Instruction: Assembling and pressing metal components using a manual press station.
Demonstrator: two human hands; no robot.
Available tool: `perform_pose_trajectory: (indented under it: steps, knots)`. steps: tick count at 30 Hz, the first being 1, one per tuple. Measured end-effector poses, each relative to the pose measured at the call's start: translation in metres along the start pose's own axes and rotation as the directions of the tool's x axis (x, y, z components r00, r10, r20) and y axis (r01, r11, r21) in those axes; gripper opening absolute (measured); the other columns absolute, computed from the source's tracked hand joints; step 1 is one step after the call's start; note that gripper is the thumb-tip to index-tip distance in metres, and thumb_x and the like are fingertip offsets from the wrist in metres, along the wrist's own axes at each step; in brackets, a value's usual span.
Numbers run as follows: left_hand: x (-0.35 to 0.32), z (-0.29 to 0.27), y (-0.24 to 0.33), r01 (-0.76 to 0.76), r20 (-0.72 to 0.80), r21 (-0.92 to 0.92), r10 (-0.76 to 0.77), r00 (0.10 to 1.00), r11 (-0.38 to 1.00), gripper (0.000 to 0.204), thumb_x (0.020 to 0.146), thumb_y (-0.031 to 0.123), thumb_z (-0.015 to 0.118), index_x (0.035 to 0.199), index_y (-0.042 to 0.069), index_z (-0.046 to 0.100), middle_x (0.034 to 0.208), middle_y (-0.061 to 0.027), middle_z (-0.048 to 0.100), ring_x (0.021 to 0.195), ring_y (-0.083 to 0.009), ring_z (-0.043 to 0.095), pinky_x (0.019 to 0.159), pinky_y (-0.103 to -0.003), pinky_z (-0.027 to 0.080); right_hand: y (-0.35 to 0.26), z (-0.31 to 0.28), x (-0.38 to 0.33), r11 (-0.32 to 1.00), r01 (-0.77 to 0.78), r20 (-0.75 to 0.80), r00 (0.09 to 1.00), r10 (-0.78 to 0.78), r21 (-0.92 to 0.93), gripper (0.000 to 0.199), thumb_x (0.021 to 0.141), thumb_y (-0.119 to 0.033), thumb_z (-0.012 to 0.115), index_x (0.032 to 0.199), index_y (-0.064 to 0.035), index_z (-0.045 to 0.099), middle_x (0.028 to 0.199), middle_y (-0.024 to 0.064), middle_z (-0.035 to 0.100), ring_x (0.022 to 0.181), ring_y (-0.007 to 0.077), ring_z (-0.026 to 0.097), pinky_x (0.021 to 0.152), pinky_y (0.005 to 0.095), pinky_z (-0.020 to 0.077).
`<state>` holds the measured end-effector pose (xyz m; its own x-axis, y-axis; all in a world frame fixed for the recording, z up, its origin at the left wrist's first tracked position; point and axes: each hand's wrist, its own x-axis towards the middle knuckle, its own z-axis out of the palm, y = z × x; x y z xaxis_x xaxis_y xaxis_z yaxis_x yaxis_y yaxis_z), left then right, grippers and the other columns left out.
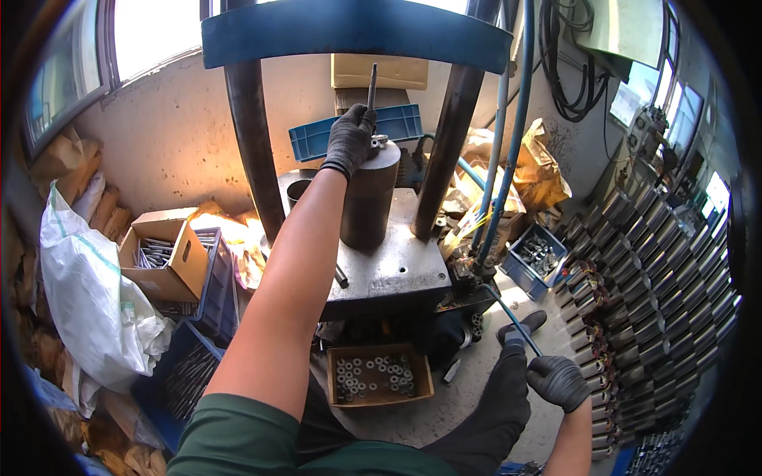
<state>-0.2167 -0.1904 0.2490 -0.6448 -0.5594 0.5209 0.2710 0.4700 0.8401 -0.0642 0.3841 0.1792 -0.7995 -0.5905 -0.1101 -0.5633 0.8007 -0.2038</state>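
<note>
My left hand, in a dark grey glove, is closed round a thin metal rod that stands upright. It is at the top of a thick dark metal cylinder, where a small metal piece lies beside my fingers. The cylinder stands on the steel bed of a press. At the lower right, my gloved right hand is wrapped round the end of a slim blue lever, which slopes up to a fitting beside the press bed. The lower end of the rod is hidden.
Dark columns and a blue crossbeam frame the bed, where a short tube lies. Below sits a cardboard box of washers. Boxed rods and a white sack are left; stacked metal tubes rise right.
</note>
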Motion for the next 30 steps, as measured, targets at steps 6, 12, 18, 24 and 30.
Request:
perform_pose_trajectory:
  steps: [6, 12, 18, 24, 30]
  knots:
    - [0.012, -0.001, -0.018, -0.008, 0.008, -0.097, 0.009, 1.000, 0.995, 0.028, 0.103, 0.032, 0.060, 0.112, 0.007, 0.066, 0.087, -0.0094, 0.067, 0.078, -0.0209, 0.062, 0.072, -0.037, 0.052, -0.001, 0.001, 0.003, 1.000, 0.013, -0.001, 1.000, -0.013, 0.008, 0.025, 0.083, -0.032, 0.065, 0.085, -0.0073, 0.067, 0.079, 0.0204, 0.066, 0.080, 0.0416, 0.066, 0.073, 0.0518, 0.0512]
    - [0.016, 0.005, -0.020, -0.036, 0.012, -0.074, 0.037, 0.999, 0.997, 0.029, 0.102, 0.033, 0.061, 0.114, 0.006, 0.066, 0.090, -0.0091, 0.067, 0.080, -0.0206, 0.063, 0.073, -0.037, 0.053, 0.000, -0.002, -0.001, 1.000, 0.011, -0.020, 1.000, -0.011, -0.013, 0.023, 0.083, -0.031, 0.065, 0.086, -0.0081, 0.068, 0.079, 0.0197, 0.066, 0.080, 0.0409, 0.066, 0.073, 0.0510, 0.0519]
    - [0.005, 0.004, -0.005, -0.003, 0.012, -0.089, 0.004, 1.000, 0.996, 0.028, 0.103, 0.032, 0.061, 0.115, 0.007, 0.066, 0.091, -0.0062, 0.067, 0.078, -0.0177, 0.062, 0.069, -0.035, 0.056, 0.002, -0.001, -0.001, 1.000, 0.026, -0.014, 1.000, -0.026, -0.007, 0.024, 0.083, -0.031, 0.064, 0.085, -0.0078, 0.068, 0.079, 0.0197, 0.066, 0.079, 0.0409, 0.066, 0.072, 0.0515, 0.0519]
    - [0.006, -0.011, -0.009, 0.028, 0.023, -0.112, -0.026, 0.999, 0.993, 0.026, 0.103, 0.031, 0.060, 0.114, 0.008, 0.066, 0.089, -0.0059, 0.066, 0.077, -0.0177, 0.061, 0.066, -0.037, 0.056, 0.004, -0.002, 0.009, 0.996, 0.068, 0.061, 0.996, -0.064, -0.050, 0.026, 0.083, -0.033, 0.064, 0.085, -0.0079, 0.068, 0.081, 0.0202, 0.067, 0.080, 0.0415, 0.066, 0.074, 0.0518, 0.0524]
    - [-0.004, 0.021, 0.016, 0.048, 0.121, -0.168, -0.028, 0.992, 0.985, 0.021, 0.104, 0.030, 0.058, 0.105, 0.010, 0.065, 0.077, -0.0018, 0.058, 0.071, -0.0132, 0.057, 0.053, -0.032, 0.052, 0.006, -0.048, 0.004, 0.998, 0.058, 0.141, 0.988, -0.059, 0.008, 0.029, 0.083, -0.033, 0.064, 0.095, -0.0083, 0.073, 0.088, 0.0206, 0.071, 0.086, 0.0407, 0.068, 0.079, 0.0491, 0.0547]
